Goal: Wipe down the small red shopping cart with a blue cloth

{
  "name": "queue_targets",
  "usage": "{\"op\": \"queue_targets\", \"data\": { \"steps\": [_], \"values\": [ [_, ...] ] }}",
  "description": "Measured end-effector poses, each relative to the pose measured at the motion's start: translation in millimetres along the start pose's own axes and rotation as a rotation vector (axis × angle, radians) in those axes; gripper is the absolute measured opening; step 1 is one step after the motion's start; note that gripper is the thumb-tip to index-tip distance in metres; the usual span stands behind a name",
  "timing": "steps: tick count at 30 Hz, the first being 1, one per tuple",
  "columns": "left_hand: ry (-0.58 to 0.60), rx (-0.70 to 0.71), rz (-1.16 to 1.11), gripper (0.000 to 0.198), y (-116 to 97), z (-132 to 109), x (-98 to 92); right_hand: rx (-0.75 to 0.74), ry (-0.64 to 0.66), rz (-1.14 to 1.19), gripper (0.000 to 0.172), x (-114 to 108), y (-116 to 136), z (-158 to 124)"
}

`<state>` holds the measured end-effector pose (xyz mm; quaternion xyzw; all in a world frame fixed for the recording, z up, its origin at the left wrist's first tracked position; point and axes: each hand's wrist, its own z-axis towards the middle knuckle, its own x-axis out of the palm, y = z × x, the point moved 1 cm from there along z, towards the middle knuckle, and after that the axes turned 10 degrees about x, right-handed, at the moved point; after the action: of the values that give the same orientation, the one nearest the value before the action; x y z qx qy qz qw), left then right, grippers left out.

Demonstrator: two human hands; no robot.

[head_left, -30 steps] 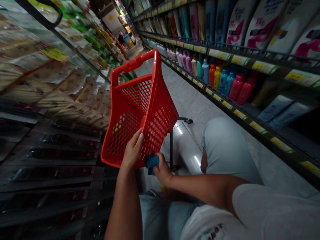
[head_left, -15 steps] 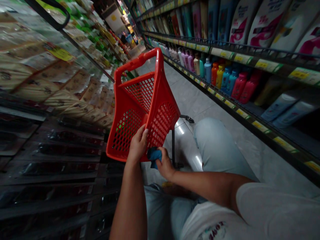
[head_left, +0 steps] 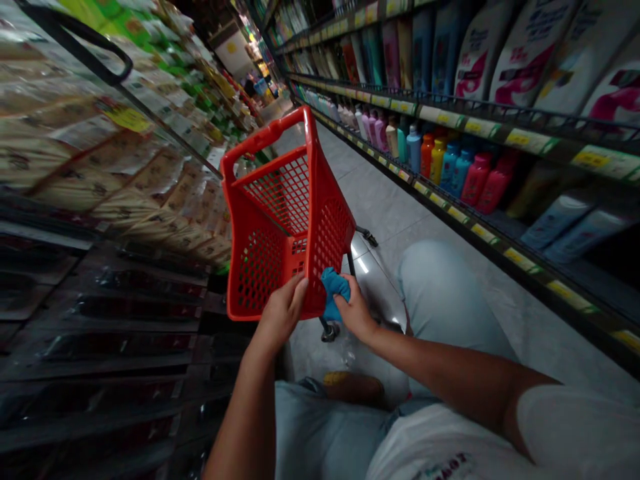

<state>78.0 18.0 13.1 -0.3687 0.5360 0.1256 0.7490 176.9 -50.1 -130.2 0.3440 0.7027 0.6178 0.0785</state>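
A red plastic shopping basket (head_left: 325, 200) on wheels, with perforated walls and a long black-ended handle (head_left: 95, 40), stands tilted in front of me. My left hand (head_left: 285, 307) grips its near rim, the thumb over the edge and the other fingers hidden behind. In my right hand (head_left: 357, 310) is a crumpled blue cloth (head_left: 334, 290), pinched between thumb and fingers at the basket's near right side wall. I see no goods inside the basket.
Shelves of colourful bottles (head_left: 445, 160) run along the right, edged with price tags. On the left, packaged goods (head_left: 125, 160) hang and stack close to the basket. My bent knee (head_left: 445, 287) is at the right, over grey floor tiles (head_left: 380, 190).
The basket has turned and tilted slightly. My right hand has moved up and to the right with the cloth, which shows more fully. My left hand sits slightly lower along the rim.
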Motion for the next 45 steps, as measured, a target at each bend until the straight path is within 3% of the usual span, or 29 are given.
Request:
{"op": "queue_targets", "data": {
  "steps": [4,7,11,13,18,20,25,29,31,36,38,42,45],
  "values": [
    [0.098,0.025,0.223,0.051,10,-38,-17.5,-0.233,0.117,-0.003,0.050,10,35,-17],
    [0.092,0.010,0.360,0.052,14,-44,-12.2,-0.316,0.101,0.000,0.050,14,27,-20],
    [0.046,-0.012,0.482,0.049,9,-35,4.4,-0.041,-0.118,0.052,0.047,9,-14,-2],
    [0.016,-0.022,0.521,0.048,2,-28,13.9,0.013,-0.156,0.058,0.049,9,-21,3],
    [-0.034,-0.037,0.552,0.050,-24,-6,37.5,-0.181,-0.143,0.031,0.057,6,3,3],
    [-0.011,-0.003,0.529,0.045,-30,2,38.2,-0.160,-0.187,0.024,0.056,-2,6,11],
    [0.078,0.044,0.532,0.039,-20,4,8.1,0.003,-0.250,0.074,0.051,-25,8,44],
    [0.129,-0.040,0.600,0.048,-6,-1,-3.7,-0.227,-0.236,0.044,0.054,-21,27,51],
    [0.136,-0.070,0.624,0.050,-7,1,1.6,-0.237,-0.263,0.055,0.056,-17,27,52],
    [0.146,-0.098,0.641,0.050,-22,16,18.2,0.040,-0.365,0.102,0.057,-15,11,65],
    [0.150,-0.086,0.631,0.047,-28,21,21.8,-0.002,-0.370,0.087,0.057,-16,16,69],
    [0.157,-0.034,0.595,0.039,-34,32,28.8,-0.243,-0.301,0.030,0.058,-14,24,64],
    [0.161,0.025,0.562,0.040,-36,38,32.3,-0.142,-0.310,0.033,0.056,-16,10,61]
  ]
}}
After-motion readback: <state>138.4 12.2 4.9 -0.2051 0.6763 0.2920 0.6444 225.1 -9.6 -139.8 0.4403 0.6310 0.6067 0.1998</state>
